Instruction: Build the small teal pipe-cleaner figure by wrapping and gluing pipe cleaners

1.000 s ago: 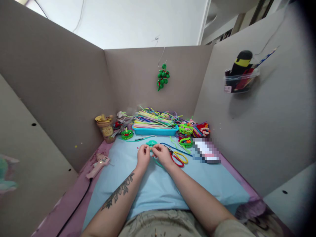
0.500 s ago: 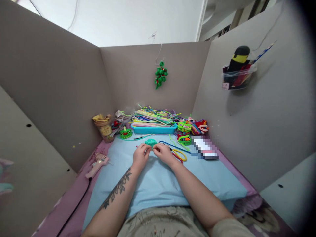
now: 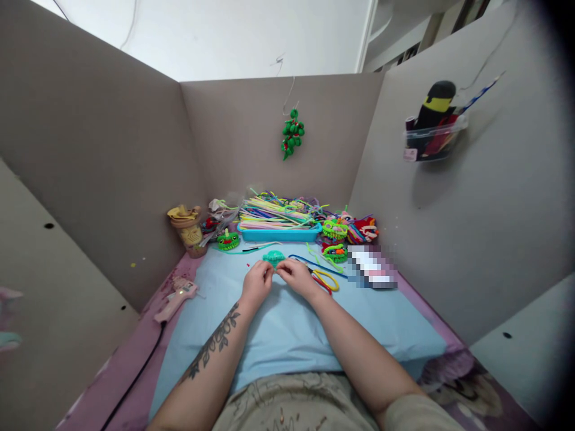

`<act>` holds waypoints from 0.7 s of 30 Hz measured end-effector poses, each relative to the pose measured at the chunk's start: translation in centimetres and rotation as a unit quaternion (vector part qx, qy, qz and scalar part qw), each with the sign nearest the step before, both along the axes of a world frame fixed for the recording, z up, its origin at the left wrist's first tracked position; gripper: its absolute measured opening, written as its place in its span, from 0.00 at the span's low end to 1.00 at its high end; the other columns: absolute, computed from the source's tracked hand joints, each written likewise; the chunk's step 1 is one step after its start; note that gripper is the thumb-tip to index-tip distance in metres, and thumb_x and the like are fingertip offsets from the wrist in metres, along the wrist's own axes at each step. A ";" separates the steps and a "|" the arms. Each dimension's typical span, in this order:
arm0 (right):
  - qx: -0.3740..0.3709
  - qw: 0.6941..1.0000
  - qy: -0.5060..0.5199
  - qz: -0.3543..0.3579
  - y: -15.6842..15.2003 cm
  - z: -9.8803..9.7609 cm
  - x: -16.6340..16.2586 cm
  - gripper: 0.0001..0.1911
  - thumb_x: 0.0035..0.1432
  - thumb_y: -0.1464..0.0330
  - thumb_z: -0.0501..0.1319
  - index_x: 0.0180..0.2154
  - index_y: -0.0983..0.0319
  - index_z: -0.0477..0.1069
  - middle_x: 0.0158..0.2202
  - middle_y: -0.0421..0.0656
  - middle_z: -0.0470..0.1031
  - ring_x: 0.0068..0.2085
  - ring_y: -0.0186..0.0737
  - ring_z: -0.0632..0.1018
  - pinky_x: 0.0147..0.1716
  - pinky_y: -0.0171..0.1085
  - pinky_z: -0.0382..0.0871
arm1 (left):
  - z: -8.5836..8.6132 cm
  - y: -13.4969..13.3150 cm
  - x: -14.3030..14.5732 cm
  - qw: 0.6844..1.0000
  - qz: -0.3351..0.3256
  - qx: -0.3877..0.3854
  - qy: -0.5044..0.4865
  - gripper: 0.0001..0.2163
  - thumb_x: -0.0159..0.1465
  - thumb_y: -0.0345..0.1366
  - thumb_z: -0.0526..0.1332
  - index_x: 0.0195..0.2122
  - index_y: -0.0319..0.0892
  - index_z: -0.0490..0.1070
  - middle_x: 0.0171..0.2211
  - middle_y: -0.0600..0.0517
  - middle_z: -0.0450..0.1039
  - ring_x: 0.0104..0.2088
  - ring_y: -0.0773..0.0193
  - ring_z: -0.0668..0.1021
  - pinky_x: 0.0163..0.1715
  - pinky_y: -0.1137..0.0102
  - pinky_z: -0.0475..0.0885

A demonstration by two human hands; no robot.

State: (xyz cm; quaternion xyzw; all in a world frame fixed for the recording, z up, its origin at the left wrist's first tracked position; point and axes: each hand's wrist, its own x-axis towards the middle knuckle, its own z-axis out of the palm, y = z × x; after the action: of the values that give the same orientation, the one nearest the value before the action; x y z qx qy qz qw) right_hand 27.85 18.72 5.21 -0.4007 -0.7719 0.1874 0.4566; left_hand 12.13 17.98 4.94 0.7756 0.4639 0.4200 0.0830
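My left hand (image 3: pixel 258 278) and my right hand (image 3: pixel 294 276) meet over the blue cloth, fingertips pinched close together. What they pinch is too small and too hidden to make out. Right beyond the fingertips is a teal fuzzy piece (image 3: pixel 273 257), rounded and bumpy, its near edge close to both hands. Scissors (image 3: pixel 327 280) with yellow and red handles lie beside my right hand, their blades partly covered by it. A dark blue pipe cleaner (image 3: pixel 321 267) stretches past the scissors. Near my left hand is a tiny red bit (image 3: pixel 248 265).
A blue tray (image 3: pixel 281 234) of pipe cleaners stands at the back. Fuzzy green figures (image 3: pixel 228 240) sit left of it, more pieces right. A pink glue gun (image 3: pixel 176 302) lies left, a blurred-out phone (image 3: pixel 372 267) right. A cup (image 3: pixel 188 230) stands back left; grey panels (image 3: pixel 269 161) surround the table.
My hands have shifted very slightly, with the fingertips still close together by the teal piece. The whole view has moved a little; the other things lie as before.
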 end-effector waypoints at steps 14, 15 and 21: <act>-0.219 0.954 0.198 0.052 0.3 -1.0 -1.3 0.11 0.49 0.60 0.60 0.27 0.61 0.67 0.19 0.36 0.69 0.21 0.34 0.73 0.22 0.32 0.66 | -0.2 0.1 0.5 0.990 0.035 -0.032 -0.136 0.07 0.60 0.34 0.52 0.25 0.42 0.65 0.26 0.52 0.67 0.29 0.65 0.70 0.31 0.71 0.64; -0.232 0.948 0.211 0.056 0.4 -1.0 -1.4 0.12 0.48 0.59 0.61 0.27 0.61 0.67 0.19 0.36 0.70 0.21 0.34 0.73 0.22 0.32 0.67 | -0.2 0.1 0.5 0.987 0.036 -0.037 -0.149 0.07 0.60 0.34 0.53 0.25 0.42 0.65 0.26 0.52 0.67 0.29 0.65 0.70 0.31 0.71 0.64; -0.272 0.921 0.269 0.072 0.3 -0.7 -1.9 0.17 0.44 0.55 0.64 0.28 0.62 0.66 0.19 0.37 0.71 0.22 0.35 0.75 0.23 0.33 0.69 | -0.2 0.1 1.1 0.968 0.038 -0.068 -0.239 0.07 0.59 0.36 0.53 0.25 0.41 0.65 0.24 0.53 0.67 0.27 0.66 0.69 0.29 0.72 0.64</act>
State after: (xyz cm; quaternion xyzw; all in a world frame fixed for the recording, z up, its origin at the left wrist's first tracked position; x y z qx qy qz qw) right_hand 25.93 18.98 4.51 -0.3868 -0.5659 0.5235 0.5060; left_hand 13.22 18.09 4.76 0.6272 0.4873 0.5632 0.2280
